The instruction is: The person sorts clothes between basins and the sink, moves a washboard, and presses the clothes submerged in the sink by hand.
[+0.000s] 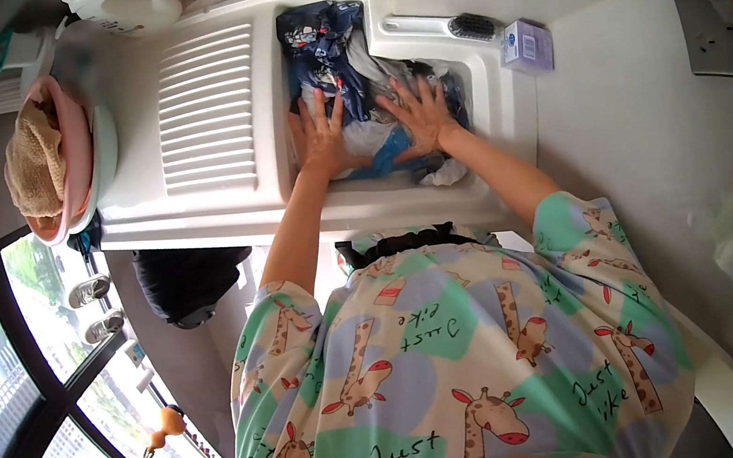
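Note:
Wet-looking clothes fill the basin of a white laundry sink [503,128]. A dark blue printed garment [325,46] lies at the far left of the basin, partly over its edge. Grey cloth [372,62] and a bright blue piece [385,152] show among the heap. My left hand [325,140] presses down on the clothes at the left side, fingers spread. On the right, my right hand [424,118] also lies on the heap with its fingers apart. Both palms rest on the cloth, and neither hand grips a piece.
Left of the basin is a ribbed washboard [209,110]. A scrubbing brush [441,26] and a purple box [526,47] sit along the right rim. Stacked basins [73,168] hold a brown towel [36,160] at far left. A white jug [126,4] stands behind.

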Demonstrator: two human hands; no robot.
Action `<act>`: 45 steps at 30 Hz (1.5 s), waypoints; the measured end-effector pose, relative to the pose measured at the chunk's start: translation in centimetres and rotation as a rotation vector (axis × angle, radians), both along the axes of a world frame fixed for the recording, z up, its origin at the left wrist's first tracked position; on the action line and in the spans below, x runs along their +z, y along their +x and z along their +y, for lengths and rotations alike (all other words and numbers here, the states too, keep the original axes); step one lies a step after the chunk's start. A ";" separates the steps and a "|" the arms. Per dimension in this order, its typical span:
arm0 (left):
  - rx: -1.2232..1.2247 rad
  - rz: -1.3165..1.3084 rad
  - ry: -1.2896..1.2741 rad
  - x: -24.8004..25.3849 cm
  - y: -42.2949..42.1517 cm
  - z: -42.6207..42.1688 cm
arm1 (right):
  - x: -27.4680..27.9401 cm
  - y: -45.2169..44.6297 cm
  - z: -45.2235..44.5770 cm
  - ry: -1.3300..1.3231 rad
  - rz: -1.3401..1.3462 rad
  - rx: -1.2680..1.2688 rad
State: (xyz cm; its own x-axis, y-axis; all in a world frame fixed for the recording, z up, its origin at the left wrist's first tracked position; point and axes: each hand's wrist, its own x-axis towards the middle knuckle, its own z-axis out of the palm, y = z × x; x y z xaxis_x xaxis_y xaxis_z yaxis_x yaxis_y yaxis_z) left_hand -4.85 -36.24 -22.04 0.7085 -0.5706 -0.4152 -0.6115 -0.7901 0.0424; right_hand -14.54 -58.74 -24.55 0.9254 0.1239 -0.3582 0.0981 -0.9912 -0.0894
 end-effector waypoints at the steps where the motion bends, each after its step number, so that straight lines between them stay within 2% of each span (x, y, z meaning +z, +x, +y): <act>1: -0.004 -0.003 -0.008 -0.1 0.0 0.1 | -0.2 0.0 0.0 0.004 0.019 -0.006; 3: 0.017 0.006 -0.030 0.6 0.0 -0.1 | 0.3 0.2 0.1 0.010 0.054 -0.019; 6: -0.033 -0.061 -0.121 0.0 0.3 0.4 | 0.5 0.0 0.2 0.050 -0.058 -0.047; 7: -0.065 -0.100 -0.164 -0.5 0.9 0.5 | 1.2 0.7 0.1 0.046 0.010 -0.070; 8: -0.088 -0.105 -0.156 1.3 1.6 0.2 | 3.6 1.7 0.9 0.047 0.086 -0.098; 10: 0.081 0.080 -0.235 3.4 4.7 -1.1 | 6.8 4.3 3.1 -0.002 0.231 -0.143; 11: 0.171 0.171 -0.274 3.7 6.6 -1.9 | 6.5 6.6 3.6 0.104 0.331 -0.177; 12: 0.107 0.072 -0.268 3.7 8.4 -2.4 | 8.3 8.8 3.5 0.262 0.357 -0.189; 14: -0.042 -0.210 -0.293 3.6 10.6 -3.2 | 9.4 12.2 3.9 0.287 0.140 -0.149; 15: -0.120 -0.348 -0.302 4.5 11.0 -3.6 | 8.0 13.0 4.7 0.155 -0.091 -0.103; 16: -0.110 -0.225 -0.129 5.3 11.6 -4.4 | 6.6 13.5 5.2 0.021 -0.319 -0.054; 19: -0.166 -0.154 -0.013 1.4 13.6 -5.0 | 8.0 15.8 5.6 -0.185 0.027 -0.013; 20: -0.154 -0.103 -0.006 0.0 13.9 -5.1 | 5.1 16.9 5.8 -0.240 0.101 -0.038; 23: -0.160 -0.093 0.134 -1.6 14.2 -6.3 | -17.5 20.9 5.3 -0.206 -0.328 -0.217; 25: -0.167 -0.017 0.098 -5.0 15.6 -6.5 | -8.1 20.8 5.5 -0.222 0.039 -0.137; 27: -0.197 0.123 0.147 -6.4 17.4 -7.0 | -3.1 21.4 6.0 -0.179 0.300 -0.079; 28: -0.203 0.197 0.142 -4.6 17.5 -7.5 | -2.2 21.8 6.0 -0.157 0.392 -0.067; 29: -0.210 0.274 0.136 0.1 17.1 -8.4 | -1.9 22.1 5.9 -0.135 0.458 -0.058; 30: -0.204 0.327 0.132 1.7 17.2 -8.7 | -1.8 22.4 5.8 -0.116 0.509 -0.052; 34: -0.188 0.475 0.094 1.3 18.0 -8.5 | -0.9 23.5 5.4 -0.056 0.647 -0.021; 38: -0.162 0.538 0.054 0.4 18.4 -8.2 | 0.6 24.0 4.8 -0.022 0.668 0.014; 41: -0.190 0.394 -0.014 0.1 17.4 -7.4 | 2.0 22.7 4.2 -0.009 0.579 0.068; 43: -0.218 0.223 -0.074 -0.7 15.8 -6.3 | 1.8 21.3 3.6 -0.012 0.406 0.147; 44: -0.186 0.174 -0.185 -1.8 14.7 -5.4 | 2.8 19.4 4.1 -0.096 0.263 0.185; 45: -0.153 0.125 -0.294 -3.2 13.5 -4.3 | 2.3 17.6 4.4 -0.065 0.061 0.160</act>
State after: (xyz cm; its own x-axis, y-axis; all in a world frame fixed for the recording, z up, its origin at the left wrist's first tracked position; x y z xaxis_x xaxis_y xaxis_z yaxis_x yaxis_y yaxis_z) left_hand 8.64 -40.57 -25.23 0.5595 -0.7745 -0.2953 -0.6979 -0.6324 0.3362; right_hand 3.03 -54.36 -22.26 0.8721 0.2428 -0.4248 0.2517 -0.9671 -0.0362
